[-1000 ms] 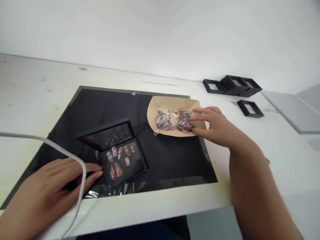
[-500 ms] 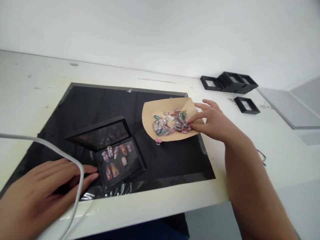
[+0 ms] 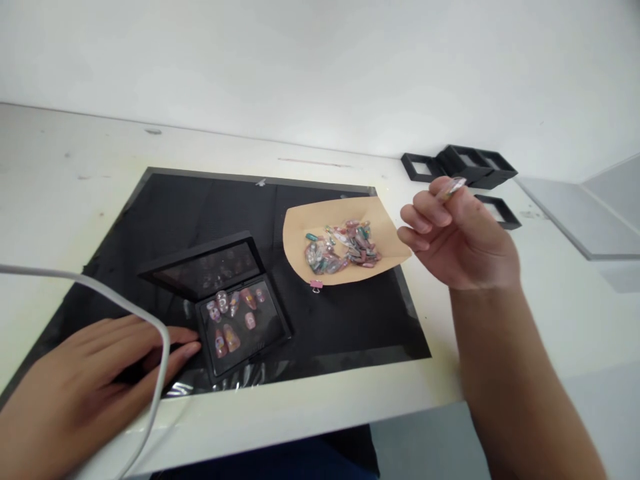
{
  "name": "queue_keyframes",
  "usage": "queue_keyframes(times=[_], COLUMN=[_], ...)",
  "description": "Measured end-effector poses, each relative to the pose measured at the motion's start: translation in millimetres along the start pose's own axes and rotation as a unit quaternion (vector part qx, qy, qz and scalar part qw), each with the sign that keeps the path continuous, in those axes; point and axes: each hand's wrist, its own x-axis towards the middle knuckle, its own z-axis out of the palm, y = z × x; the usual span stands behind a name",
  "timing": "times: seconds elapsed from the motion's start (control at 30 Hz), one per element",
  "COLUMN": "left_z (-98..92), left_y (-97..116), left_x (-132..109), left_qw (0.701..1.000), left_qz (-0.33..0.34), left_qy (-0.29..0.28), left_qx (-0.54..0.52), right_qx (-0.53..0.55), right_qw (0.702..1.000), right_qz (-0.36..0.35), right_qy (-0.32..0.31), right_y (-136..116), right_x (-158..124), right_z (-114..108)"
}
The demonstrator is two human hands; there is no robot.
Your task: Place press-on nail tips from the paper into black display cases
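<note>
My right hand (image 3: 463,240) is raised above the table's right side, palm toward me, pinching a small decorated nail tip (image 3: 451,187) between thumb and fingertips. Just left of it lies a tan paper sheet (image 3: 300,227) with a pile of several coloured nail tips (image 3: 340,249). My left hand (image 3: 95,373) lies flat on the black mat (image 3: 320,320), its fingertips touching the left edge of an open black case (image 3: 235,313) that holds several nail tips. The case's lid stands tilted open at the back.
A white cable (image 3: 125,307) arcs over my left hand. A small pink clip (image 3: 316,285) sits at the paper's near edge. Several empty black frame boxes (image 3: 460,170) stand at the back right. A grey panel (image 3: 590,220) lies at the far right. The table's front edge is close.
My right hand has pinched a nail tip from the pile on the paper and lifted it up and to the right, turning the palm toward me. My left hand has stayed at the case.
</note>
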Motion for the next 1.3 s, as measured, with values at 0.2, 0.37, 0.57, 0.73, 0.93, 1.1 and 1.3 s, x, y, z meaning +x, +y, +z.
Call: queue_keyframes(times=[0.2, 0.37, 0.57, 0.73, 0.93, 1.1, 1.3], left_z=[1.9, 2.2, -0.8, -3.6, -5.3, -6.6, -6.4], left_y=[-6.1, -3.9, -1.0, 4.4, 3.1, 5.5, 6.1], left_x=[-5.4, -4.5, -1.9, 1.4, 0.9, 1.0, 1.6], left_qw=[0.999, 0.999, 0.999, 0.999, 0.998, 0.998, 0.998], left_qz=[0.021, 0.013, 0.039, 0.047, 0.05, 0.041, 0.043], left_qy=[-0.041, -0.029, -0.02, -0.009, -0.036, -0.033, -0.031], left_qx=[0.009, -0.014, -0.011, -0.009, -0.006, -0.016, -0.029], right_qx=[0.094, 0.073, 0.096, 0.105, 0.093, 0.114, 0.105], right_qw=[0.994, 0.996, 0.994, 0.992, 0.995, 0.992, 0.993], right_qz=[0.034, 0.04, 0.047, 0.065, 0.034, 0.058, 0.05], right_qy=[-0.039, -0.037, 0.001, 0.024, 0.006, 0.009, -0.008], right_y=[-4.5, -7.1, -5.3, -0.9, 2.2, 3.2, 4.1], right_x=[-7.4, -7.1, -0.1, 1.9, 1.8, 0.7, 0.5], right_z=[21.1, 24.7, 26.4, 28.5, 31.7, 30.5, 23.5])
